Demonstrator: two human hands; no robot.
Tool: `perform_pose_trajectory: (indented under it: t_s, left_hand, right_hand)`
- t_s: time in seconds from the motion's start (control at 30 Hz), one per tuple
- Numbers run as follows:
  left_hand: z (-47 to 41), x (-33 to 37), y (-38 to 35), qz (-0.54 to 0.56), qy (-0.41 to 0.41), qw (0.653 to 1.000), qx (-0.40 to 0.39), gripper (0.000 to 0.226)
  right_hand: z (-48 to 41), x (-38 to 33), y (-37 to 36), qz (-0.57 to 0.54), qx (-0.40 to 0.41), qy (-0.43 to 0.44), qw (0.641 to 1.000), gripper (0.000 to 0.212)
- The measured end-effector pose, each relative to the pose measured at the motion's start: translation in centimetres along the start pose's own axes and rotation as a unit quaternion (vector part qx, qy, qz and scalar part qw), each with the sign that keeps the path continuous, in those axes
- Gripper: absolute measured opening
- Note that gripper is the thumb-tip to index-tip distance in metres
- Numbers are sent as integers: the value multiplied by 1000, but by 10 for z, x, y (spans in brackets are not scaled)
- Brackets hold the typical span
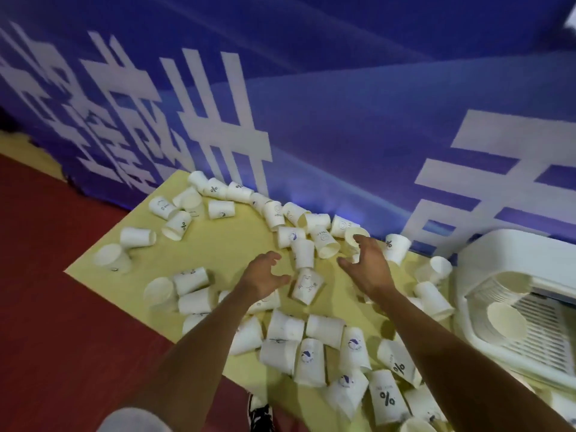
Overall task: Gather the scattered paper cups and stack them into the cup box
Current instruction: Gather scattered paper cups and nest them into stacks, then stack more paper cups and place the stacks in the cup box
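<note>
Both hands over yellow bench (237,244), reaching mid-scatter. Left hand (265,274) grip apart, empty, poised above lying paper cup (307,285). Right hand (366,263) grip apart, fingers curled toward cup at backdrop edge (353,233), contact unclear. Cup box (511,307) at right already holds nested stacks, mouths facing out for easy sliding-in.

Head-worn camera looks steeply down over a yellow table (218,244).
The single wide-angle view (no second angle) sits close above both forearms, facing a blue banner (343,120) behind.
</note>
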State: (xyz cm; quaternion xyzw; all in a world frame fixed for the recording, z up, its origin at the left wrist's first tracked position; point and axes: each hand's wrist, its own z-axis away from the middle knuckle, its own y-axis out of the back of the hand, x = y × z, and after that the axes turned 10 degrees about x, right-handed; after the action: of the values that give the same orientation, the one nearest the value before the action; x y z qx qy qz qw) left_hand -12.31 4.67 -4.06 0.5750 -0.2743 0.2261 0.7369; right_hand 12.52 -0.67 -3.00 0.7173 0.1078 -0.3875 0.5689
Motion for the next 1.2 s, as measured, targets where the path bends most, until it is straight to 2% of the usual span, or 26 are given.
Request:
perform_pose_trajectory:
  t_s: [0.1, 0.33, 0.67, 1.03, 1.2]
  left_hand:
    - [-8, -39, 34, 12, 36, 998, 44, 56]
    - [-29, -121, 101, 46, 103, 989, 92, 57]
    - [-74, -221, 164, 66, 162, 977, 124, 58]
    - [-159, -253, 171, 13, 140, 977, 160, 71]
    - [-197, -255, 164, -14, 142, 973, 181, 78]
  right_hand:
    - [-8, -39, -37, 14, -42, 34, 998, 70]
    - [-25, -123, -122, 29, -120, 85, 989, 73]
    - [-59, -210, -235, 63, -188, 137, 970, 74]
    - [-111, -241, -307, 96, -210, 123, 965, 77]
    - [-133, -243, -334, 120, -194, 151, 962, 78]
